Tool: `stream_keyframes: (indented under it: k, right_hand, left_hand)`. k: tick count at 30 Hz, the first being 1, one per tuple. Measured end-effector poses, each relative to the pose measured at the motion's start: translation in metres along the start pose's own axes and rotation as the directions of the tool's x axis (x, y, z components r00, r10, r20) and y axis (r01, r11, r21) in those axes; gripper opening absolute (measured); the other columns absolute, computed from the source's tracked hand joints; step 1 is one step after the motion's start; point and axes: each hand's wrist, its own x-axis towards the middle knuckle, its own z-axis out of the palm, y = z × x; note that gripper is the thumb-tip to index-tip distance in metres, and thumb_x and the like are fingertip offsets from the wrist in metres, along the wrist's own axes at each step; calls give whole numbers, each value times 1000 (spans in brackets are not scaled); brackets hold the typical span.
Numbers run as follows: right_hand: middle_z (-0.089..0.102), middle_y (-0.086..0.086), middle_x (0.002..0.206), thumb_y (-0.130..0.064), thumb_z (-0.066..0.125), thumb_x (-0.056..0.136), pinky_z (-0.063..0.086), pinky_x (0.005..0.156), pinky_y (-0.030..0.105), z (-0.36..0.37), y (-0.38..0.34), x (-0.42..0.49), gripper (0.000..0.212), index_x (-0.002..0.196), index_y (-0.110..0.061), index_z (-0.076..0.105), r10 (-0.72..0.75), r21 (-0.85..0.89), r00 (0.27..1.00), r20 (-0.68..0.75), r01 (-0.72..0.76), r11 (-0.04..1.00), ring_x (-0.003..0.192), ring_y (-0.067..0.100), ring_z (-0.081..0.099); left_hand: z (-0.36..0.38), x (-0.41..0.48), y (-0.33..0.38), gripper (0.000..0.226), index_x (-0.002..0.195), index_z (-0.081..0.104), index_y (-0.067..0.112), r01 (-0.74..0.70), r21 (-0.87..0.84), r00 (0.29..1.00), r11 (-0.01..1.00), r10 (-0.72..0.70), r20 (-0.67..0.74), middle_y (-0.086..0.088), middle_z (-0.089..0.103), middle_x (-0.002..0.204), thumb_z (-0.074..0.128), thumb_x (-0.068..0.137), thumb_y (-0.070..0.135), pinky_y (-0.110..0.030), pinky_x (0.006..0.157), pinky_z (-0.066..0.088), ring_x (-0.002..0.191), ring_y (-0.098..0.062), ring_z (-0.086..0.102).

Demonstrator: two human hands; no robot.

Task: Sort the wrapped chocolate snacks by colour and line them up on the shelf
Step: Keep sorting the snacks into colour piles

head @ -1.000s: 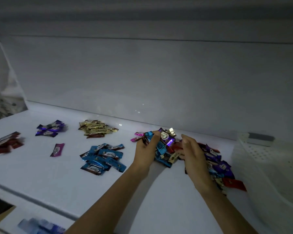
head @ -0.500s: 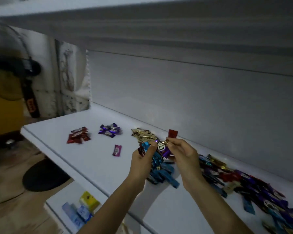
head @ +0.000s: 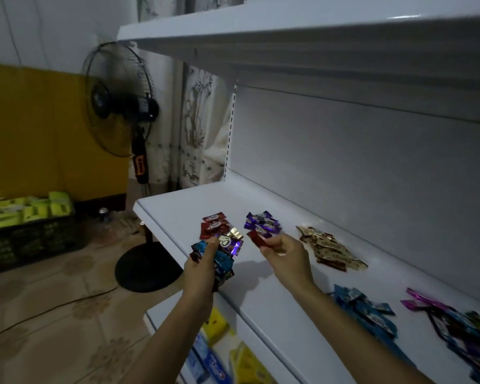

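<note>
Reds (head: pixel 215 224), purples (head: pixel 262 224), golds (head: pixel 327 248), blues (head: pixel 363 309) piled along shelf (head: pixel 178 206), unaligned; right-end heap (head: pixel 468 336) unsorted. Left hand (head: pixel 203 270) grips mixed bunch (head: pixel 223 252), right hand (head: pixel 286 256) pinches red snack (head: pixel 257 239)

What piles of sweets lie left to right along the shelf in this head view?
Red pile → purple pile → gold pile → blue pile → mixed heap. Left out: left hand with its bundle of snacks and right hand with a red snack, which overlap the piles.
</note>
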Motion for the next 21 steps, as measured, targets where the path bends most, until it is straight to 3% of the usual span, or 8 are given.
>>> stream_keyframes:
  k: [6,8,11,13,15,17,19,21]
  right_hand:
    - [71,-4,94,-18,64,86,54,76,33,73,-24,83,13,96,-19,72,-140,-285,989,45,147,947,88,14,64]
    - [69,-1,103,-18,62,87,54,80,37,90,-27,102,16,100,-20,71,-177,-390,983,42,180,903,96,18,61]
    - [65,4,115,-16,57,89,50,89,41,103,-21,118,22,107,-20,70,-118,-497,986,113,159,853,108,24,57]
    - [66,3,116,-15,54,90,50,89,36,100,-19,119,23,107,-19,70,-83,-420,988,132,132,898,108,22,59]
    - [70,-1,105,-21,55,92,51,72,25,91,-25,109,16,99,-21,70,-30,-153,988,153,53,987,95,15,64]
    - [74,-5,87,-38,57,90,47,58,18,75,-36,88,16,92,-25,66,65,80,958,280,-91,993,79,12,69]
    - [74,-8,82,-52,59,85,48,57,20,56,-39,66,28,97,-27,64,92,126,899,429,-160,979,76,10,71]
    - [73,-8,82,-49,62,84,50,60,20,38,-38,49,29,100,-25,66,80,119,866,494,-158,980,79,7,70]
  left_hand:
    - [-35,31,18,19,85,61,20,-120,90,989,989,127,-78,-3,69,71,66,85,39,-18,39,44,62,-14,67]
    - [-39,40,23,21,87,61,20,-112,88,990,990,119,-80,-6,69,78,66,85,40,-18,39,44,67,-17,66]
    - [-41,52,24,23,93,59,19,-64,32,995,997,66,-80,-9,68,90,66,86,39,-24,49,48,79,-21,66]
    - [-43,55,19,21,94,59,20,-52,-3,996,999,51,-71,-8,68,94,66,86,38,-29,58,50,87,-23,67]
    - [-42,57,16,19,92,59,21,-49,-8,997,999,49,-58,-6,68,94,67,85,37,-30,60,51,87,-22,67]
    - [-37,58,14,18,91,60,22,-43,-5,998,999,43,-46,-5,69,90,67,85,38,-30,60,51,83,-20,67]
    - [-26,55,12,20,93,61,21,-26,-1,1000,1000,26,-3,-5,70,90,67,85,39,-33,67,54,84,-21,67]
    - [-12,48,7,20,96,63,22,-18,38,997,999,16,73,-6,71,93,65,86,40,-38,75,56,87,-23,68]
